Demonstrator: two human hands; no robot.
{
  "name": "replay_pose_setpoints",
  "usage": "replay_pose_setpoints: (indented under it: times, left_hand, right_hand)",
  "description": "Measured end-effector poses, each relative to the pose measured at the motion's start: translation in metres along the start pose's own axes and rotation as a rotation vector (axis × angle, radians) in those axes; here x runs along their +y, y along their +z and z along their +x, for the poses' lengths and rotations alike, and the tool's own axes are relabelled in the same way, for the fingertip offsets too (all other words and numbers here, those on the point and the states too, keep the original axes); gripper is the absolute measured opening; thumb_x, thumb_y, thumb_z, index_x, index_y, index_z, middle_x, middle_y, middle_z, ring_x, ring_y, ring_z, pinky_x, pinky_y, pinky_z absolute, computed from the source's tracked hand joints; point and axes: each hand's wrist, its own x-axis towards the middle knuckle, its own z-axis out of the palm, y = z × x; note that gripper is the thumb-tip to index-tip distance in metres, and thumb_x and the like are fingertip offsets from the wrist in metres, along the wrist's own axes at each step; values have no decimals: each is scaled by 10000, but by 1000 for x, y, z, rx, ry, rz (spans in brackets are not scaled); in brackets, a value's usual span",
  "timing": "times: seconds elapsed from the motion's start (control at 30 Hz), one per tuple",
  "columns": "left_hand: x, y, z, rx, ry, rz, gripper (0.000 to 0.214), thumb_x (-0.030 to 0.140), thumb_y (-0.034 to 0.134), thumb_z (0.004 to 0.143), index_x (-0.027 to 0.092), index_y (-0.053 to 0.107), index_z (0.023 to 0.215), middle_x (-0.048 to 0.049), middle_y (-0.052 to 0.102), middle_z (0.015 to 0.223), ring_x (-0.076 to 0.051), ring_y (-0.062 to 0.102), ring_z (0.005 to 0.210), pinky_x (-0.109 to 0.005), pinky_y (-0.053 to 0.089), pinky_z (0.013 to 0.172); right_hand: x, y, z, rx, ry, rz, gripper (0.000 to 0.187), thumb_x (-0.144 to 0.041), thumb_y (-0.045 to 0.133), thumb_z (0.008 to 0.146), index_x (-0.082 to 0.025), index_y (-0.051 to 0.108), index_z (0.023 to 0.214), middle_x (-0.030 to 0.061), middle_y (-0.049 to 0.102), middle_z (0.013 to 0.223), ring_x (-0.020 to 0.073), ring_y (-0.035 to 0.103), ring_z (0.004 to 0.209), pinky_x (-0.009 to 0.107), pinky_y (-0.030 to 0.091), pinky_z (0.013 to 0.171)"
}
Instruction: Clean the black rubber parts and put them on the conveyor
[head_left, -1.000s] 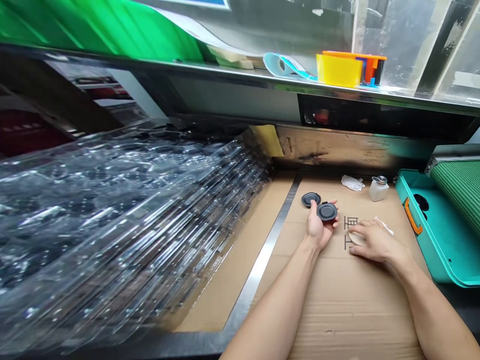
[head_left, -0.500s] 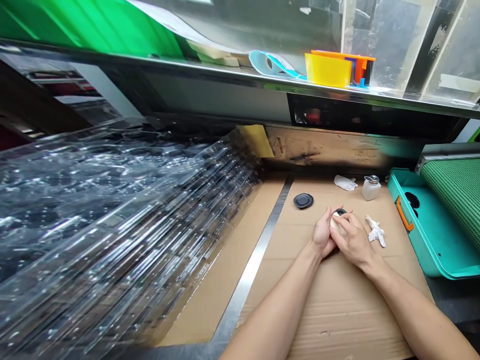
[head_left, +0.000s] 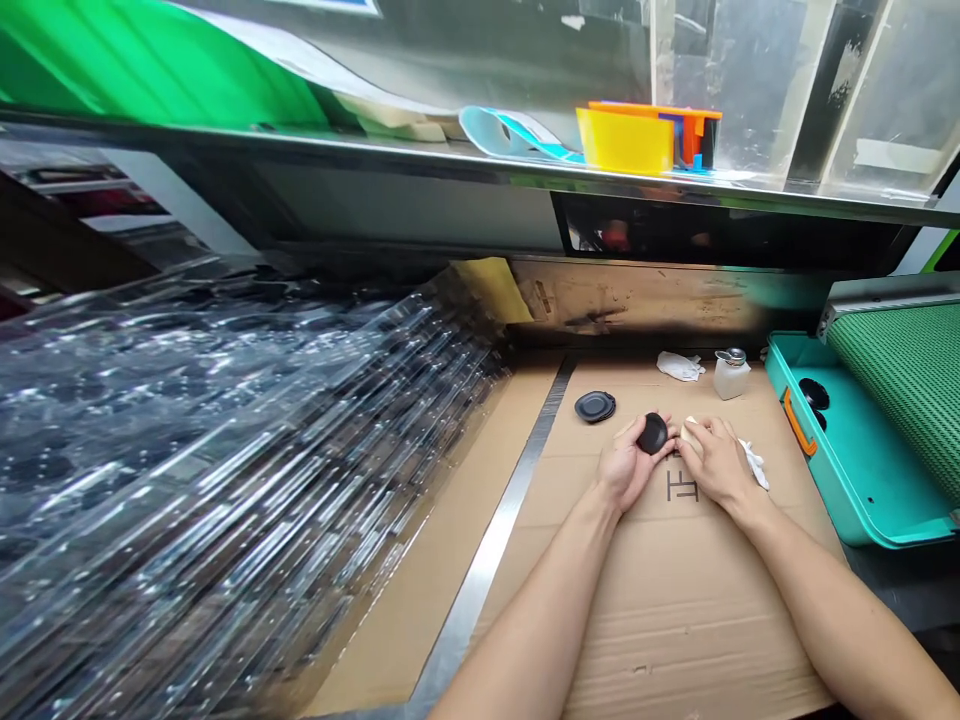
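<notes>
Cream pad (head_left: 688, 431), pinched by the right hand (head_left: 715, 458), is now lifted off the black disc (head_left: 652, 434), whose face is uncovered while gripped by the left hand (head_left: 625, 466) toward the table's (head_left: 486, 545) far edge.

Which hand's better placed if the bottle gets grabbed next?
Right, I'd say. The right hand is nearer the bottle, which stands almost straight beyond it. The left hand is farther and holds the disc. Catch: the right holds a pale pad, so it may need freeing first.
</notes>
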Motion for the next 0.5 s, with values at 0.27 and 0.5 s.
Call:
replay_pose_setpoints:
  times: [0.27,0.5]
  left_hand:
    - [-3,13,-22,61,622,699,808,248,885,663,282,533,1389,-102,595,1354,-286,443,1361,-400,282,1190]
    - [0,25,-35,41,723,721,786,203,900,614,241,594,1337,-112,670,1202,-319,484,1281,-402,298,1165]
  right_hand:
    - [1,-2,-3,-72,-5,-27,313,-373,584,951,-245,681,1219,91,652,1064,240,569,1022,349,429,925]
    - [4,-4,-1,-87,32,-49,327,-325,588,923,-254,684,1228,92,662,1112,262,569,1080,370,402,958]
